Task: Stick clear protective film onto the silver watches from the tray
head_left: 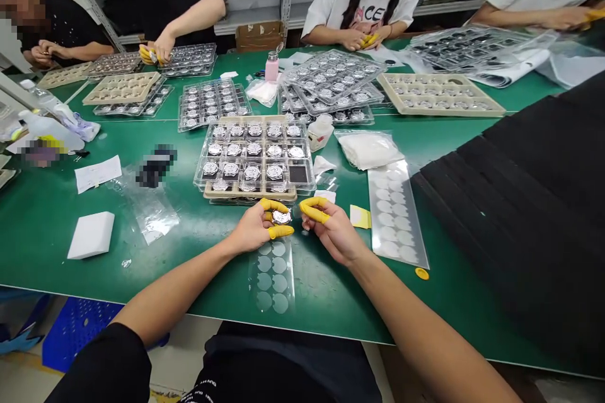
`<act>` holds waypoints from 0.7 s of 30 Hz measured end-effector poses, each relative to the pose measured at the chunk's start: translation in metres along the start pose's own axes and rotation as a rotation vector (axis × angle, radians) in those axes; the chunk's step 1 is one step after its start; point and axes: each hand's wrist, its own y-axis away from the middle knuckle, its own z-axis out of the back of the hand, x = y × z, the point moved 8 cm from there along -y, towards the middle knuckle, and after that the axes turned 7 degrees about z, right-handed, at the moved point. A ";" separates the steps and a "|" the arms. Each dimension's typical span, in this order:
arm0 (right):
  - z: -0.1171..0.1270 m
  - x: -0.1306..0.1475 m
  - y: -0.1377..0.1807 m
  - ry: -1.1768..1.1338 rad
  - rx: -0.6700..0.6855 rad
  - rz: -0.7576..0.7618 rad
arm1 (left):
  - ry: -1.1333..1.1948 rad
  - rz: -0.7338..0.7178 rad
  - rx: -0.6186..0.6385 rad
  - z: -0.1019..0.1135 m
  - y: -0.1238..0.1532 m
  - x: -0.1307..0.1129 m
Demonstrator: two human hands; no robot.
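My left hand point(255, 224), with yellow finger cots on its fingertips, grips a round silver watch case point(282, 217) by its edges. Just to the right, my right hand point(333, 227), also in yellow finger cots, is closed in a pinch close to the case; what lies between its fingertips is too small to make out. Below my hands a clear sheet of round stickers point(272, 277) lies on the green table. Directly beyond them stands a stack of trays point(203, 186) filled with similar silver watch cases; one front-right compartment point(297, 174) shows only its dark bottom.
A long sheet of round films point(392, 214) lies to the right, beside a yellow paper point(360, 216) and a loose finger cot point(422, 274). White foam block point(91, 235) sits left. A white bottle point(320, 132) stands behind the trays. Dark panels point(510, 214) fill the right. Co-workers sit opposite.
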 end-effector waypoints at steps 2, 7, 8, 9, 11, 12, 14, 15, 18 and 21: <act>0.000 -0.001 0.000 0.006 -0.003 -0.008 | 0.018 -0.031 0.011 0.000 0.001 -0.001; -0.002 -0.003 0.002 0.005 -0.005 -0.016 | -0.019 -0.072 -0.016 0.005 0.001 0.002; -0.002 -0.003 0.003 0.012 0.001 -0.015 | -0.017 -0.073 -0.031 0.007 0.000 0.003; -0.004 -0.003 0.004 0.025 0.014 -0.015 | -0.006 -0.080 -0.046 0.008 -0.001 0.003; -0.007 -0.002 0.005 0.064 0.052 -0.013 | 0.031 -0.103 -0.056 0.010 -0.002 0.004; -0.008 -0.002 0.006 0.084 0.067 -0.010 | 0.046 -0.105 -0.050 0.010 -0.002 0.004; -0.010 0.000 0.007 0.115 0.081 -0.001 | 0.059 -0.090 -0.035 0.009 -0.004 0.007; -0.010 0.000 0.008 0.124 0.086 0.003 | 0.056 -0.081 -0.036 0.009 -0.004 0.008; -0.010 0.001 0.008 0.139 0.113 -0.006 | 0.032 -0.057 -0.065 0.012 -0.005 0.012; 0.000 0.011 0.004 0.160 0.056 0.043 | 0.014 -0.046 -0.088 0.013 -0.005 0.013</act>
